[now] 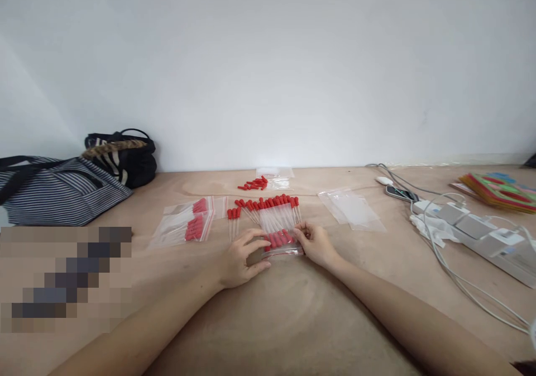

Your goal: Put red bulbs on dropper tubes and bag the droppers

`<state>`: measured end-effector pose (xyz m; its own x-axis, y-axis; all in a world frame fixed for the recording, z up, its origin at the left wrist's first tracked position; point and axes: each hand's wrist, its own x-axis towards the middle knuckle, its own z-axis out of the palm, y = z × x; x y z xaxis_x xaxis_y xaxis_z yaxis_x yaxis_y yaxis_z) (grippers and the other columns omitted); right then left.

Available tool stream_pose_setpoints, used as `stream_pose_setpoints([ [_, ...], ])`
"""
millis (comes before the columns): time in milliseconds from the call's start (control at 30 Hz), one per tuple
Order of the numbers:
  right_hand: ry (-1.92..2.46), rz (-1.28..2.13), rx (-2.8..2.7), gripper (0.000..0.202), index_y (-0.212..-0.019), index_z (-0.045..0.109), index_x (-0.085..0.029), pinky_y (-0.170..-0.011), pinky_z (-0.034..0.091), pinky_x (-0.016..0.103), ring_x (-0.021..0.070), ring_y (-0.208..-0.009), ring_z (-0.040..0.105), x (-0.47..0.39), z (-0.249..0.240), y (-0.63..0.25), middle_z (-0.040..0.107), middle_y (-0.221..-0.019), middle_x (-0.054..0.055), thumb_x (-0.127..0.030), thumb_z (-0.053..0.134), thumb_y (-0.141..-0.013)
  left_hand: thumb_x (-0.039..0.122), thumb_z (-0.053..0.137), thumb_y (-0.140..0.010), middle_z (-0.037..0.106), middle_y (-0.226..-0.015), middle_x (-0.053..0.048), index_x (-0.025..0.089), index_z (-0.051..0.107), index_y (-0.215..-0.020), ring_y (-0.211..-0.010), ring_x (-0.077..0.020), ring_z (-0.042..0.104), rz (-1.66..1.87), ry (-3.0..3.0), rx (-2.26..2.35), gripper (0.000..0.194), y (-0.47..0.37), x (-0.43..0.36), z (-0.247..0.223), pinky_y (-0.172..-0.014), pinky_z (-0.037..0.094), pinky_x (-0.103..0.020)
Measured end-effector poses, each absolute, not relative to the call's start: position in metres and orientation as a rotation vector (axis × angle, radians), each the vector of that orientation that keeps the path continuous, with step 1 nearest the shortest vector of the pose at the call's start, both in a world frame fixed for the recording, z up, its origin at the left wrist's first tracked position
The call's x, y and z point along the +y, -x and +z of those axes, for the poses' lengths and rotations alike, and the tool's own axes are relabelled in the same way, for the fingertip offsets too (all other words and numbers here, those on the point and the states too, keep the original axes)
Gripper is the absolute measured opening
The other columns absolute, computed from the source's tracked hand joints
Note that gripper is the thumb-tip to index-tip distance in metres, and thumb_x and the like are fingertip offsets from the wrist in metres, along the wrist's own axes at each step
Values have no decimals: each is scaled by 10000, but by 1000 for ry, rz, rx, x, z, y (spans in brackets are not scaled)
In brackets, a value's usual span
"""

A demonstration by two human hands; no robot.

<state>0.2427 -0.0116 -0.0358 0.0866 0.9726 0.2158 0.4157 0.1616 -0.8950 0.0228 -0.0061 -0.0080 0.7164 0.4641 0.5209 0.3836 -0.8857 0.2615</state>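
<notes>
A clear zip bag (281, 251) holding several red-tipped droppers lies between my hands, its zip edge toward me. My left hand (243, 257) rests at its left side, fingers apart and fingertips at the bag's edge. At the right edge my right hand (315, 243) pinches the plastic between thumb and fingers. Just behind the bag, several loose droppers with red bulbs (276, 201) lie in a row. Three more droppers (234, 214) sit to the left of that row. Filled bags (184, 223) are stacked farther left.
Flat clear bags (354, 211) lie at right, and more red-tipped droppers (253, 184) near the wall. A power strip (481, 236) with cables and colourful sheets (502, 191) are far right. Striped (71, 191) and black bags (138, 166) stand left; a pixelated patch covers the lower left.
</notes>
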Motion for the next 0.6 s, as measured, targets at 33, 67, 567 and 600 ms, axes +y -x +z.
stream_pose_setpoints([
  [33, 1411, 697, -1523, 226, -771, 543, -154, -490, 379, 227, 108, -515, 482, -14, -34, -246, 548, -585, -1, -373, 488, -765, 293, 598, -760, 552, -1061, -99, 170, 552, -1001, -998, -214, 532, 924, -2808, 667, 274, -22, -5, -8, -848, 470, -358],
  [67, 1399, 653, -1581, 236, -819, 547, -155, -491, 385, 228, 108, -513, 483, -18, -31, -251, 548, -586, -4, -380, 500, -767, 301, 604, -758, 568, -1031, -96, 165, 553, -988, -965, -208, 548, 948, -2839, 644, 272, -21, -4, -8, -824, 482, -344],
  [567, 928, -139, -2360, 242, -978, 601, -206, -547, 384, 215, 103, -650, 550, -33, -28, -278, 600, -785, 20, -362, 508, -817, 102, 386, -864, 616, -680, -44, 129, 554, -745, -614, -130, 581, 953, -3394, 324, 207, -22, 6, -10, -582, 488, -237],
  [600, 906, -212, -2347, 229, -968, 604, -205, -543, 377, 217, 100, -640, 545, -33, -29, -277, 602, -783, 18, -350, 506, -820, 101, 377, -866, 618, -690, -47, 126, 549, -753, -627, -131, 583, 973, -3361, 367, 208, -23, 6, -10, -593, 489, -234],
])
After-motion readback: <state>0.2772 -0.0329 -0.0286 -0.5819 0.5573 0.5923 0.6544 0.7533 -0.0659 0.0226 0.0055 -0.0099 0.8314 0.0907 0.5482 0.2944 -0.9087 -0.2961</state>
